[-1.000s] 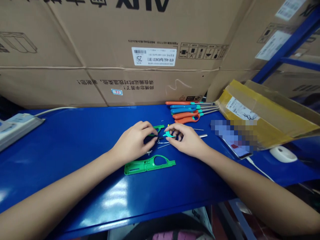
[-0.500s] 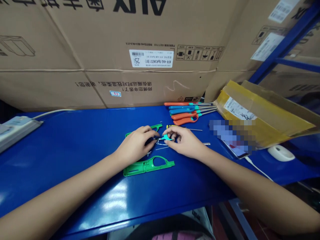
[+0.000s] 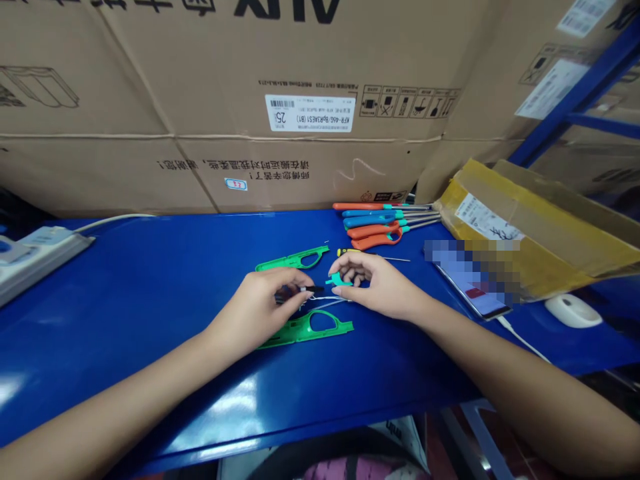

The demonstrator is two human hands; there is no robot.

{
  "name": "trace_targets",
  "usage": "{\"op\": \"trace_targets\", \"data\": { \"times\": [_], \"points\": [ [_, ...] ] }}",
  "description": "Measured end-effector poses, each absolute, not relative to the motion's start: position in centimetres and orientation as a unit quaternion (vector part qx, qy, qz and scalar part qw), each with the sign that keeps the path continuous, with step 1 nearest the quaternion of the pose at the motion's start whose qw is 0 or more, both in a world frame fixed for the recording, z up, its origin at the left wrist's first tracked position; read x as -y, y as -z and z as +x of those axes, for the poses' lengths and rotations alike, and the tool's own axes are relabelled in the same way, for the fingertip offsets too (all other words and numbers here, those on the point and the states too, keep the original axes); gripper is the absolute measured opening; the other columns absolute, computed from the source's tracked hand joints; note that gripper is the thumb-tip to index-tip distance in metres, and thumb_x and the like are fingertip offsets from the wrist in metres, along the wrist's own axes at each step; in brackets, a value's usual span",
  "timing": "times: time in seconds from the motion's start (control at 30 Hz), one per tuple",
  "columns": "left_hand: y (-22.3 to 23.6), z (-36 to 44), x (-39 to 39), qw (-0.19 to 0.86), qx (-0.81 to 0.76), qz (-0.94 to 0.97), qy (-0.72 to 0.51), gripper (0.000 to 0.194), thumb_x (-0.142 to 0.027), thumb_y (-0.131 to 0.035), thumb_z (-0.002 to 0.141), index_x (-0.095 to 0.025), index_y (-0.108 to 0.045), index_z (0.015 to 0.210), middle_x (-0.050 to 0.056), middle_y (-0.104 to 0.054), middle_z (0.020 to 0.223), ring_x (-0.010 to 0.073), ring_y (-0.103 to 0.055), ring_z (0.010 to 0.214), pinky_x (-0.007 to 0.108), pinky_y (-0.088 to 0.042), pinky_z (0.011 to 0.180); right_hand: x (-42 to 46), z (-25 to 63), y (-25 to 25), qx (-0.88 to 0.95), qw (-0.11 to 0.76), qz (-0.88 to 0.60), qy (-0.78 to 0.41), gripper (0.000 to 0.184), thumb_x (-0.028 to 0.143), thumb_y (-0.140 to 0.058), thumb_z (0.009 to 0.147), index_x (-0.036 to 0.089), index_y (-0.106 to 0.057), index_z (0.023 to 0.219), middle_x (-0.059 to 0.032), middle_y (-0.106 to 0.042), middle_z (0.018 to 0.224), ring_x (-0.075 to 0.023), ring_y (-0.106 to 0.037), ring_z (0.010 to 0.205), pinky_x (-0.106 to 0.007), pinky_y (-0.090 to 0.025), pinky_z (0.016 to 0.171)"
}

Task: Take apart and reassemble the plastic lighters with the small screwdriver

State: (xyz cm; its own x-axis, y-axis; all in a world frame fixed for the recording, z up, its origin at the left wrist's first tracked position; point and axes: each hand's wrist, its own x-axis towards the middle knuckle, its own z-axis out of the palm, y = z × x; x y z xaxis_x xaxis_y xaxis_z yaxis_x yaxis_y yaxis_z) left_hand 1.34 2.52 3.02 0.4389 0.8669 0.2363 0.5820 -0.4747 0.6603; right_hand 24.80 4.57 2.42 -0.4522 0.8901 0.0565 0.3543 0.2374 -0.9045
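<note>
My left hand is closed on a small black cylindrical part, probably a lighter's igniter; its rear end is hidden by my fingers. Pinched between thumb and fingers of my right hand is a teal trigger. A small gap separates the two parts. One green lighter casing half lies just behind my left hand. The other green casing half, with its oval finger opening, lies in front, partly covered by that hand. Thin white wire runs on the table beneath the hands.
Several gas lighters with orange and blue handles lie at the back. A yellow-handled screwdriver rests behind my right hand. Rightward are a phone, a white mouse and a taped package. A power strip sits left; a large carton stands behind.
My left hand has moved slightly down and away from the teal trigger, opening a gap. The black part now shows at its fingertips. My right hand keeps the trigger in nearly the same place.
</note>
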Motion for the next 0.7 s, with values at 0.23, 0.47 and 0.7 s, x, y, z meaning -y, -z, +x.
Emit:
{"op": "trace_targets", "data": {
  "times": [0.23, 0.47, 0.7],
  "points": [
    [-2.9, 2.2, -1.2, 0.415, -0.493, 0.663, -0.381, 0.021, -0.037, -0.076, 0.083, -0.019, -0.079, 0.093, 0.004, -0.08, 0.09, 0.0172, -0.074, 0.079, 0.024, -0.059, 0.072, -3.9, 24.5, -3.0, 0.695, 0.29, -0.4, -0.522, 0.025, 0.023, -0.076, 0.077, 0.019, -0.063, 0.098, 0.002, -0.059, 0.084, -0.0121, -0.057, 0.077, -0.029, -0.05, 0.076],
    [-2.6, 1.9, -1.0, 0.437, -0.499, 0.637, -0.392, 0.019, -0.036, -0.079, 0.081, -0.02, -0.081, 0.091, 0.003, -0.081, 0.091, 0.0168, -0.075, 0.078, 0.022, -0.059, 0.069, -3.5, 24.4, -3.3, 0.654, 0.276, -0.412, -0.572, 0.027, 0.023, -0.079, 0.075, 0.019, -0.063, 0.096, 0.0017, -0.063, 0.083, -0.0121, -0.061, 0.079, -0.029, -0.053, 0.079],
    [-2.6, 2.2, -0.7, 0.487, -0.495, 0.6, -0.397, 0.017, -0.035, -0.082, 0.077, -0.021, -0.081, 0.086, 0.003, -0.081, 0.089, 0.0183, -0.076, 0.078, 0.023, -0.06, 0.069, -2.9, 24.1, -3.5, 0.625, 0.259, -0.423, -0.603, 0.025, 0.023, -0.079, 0.076, 0.018, -0.064, 0.095, 0.0013, -0.065, 0.08, -0.0108, -0.063, 0.075, -0.024, -0.055, 0.067]
  ]
}}
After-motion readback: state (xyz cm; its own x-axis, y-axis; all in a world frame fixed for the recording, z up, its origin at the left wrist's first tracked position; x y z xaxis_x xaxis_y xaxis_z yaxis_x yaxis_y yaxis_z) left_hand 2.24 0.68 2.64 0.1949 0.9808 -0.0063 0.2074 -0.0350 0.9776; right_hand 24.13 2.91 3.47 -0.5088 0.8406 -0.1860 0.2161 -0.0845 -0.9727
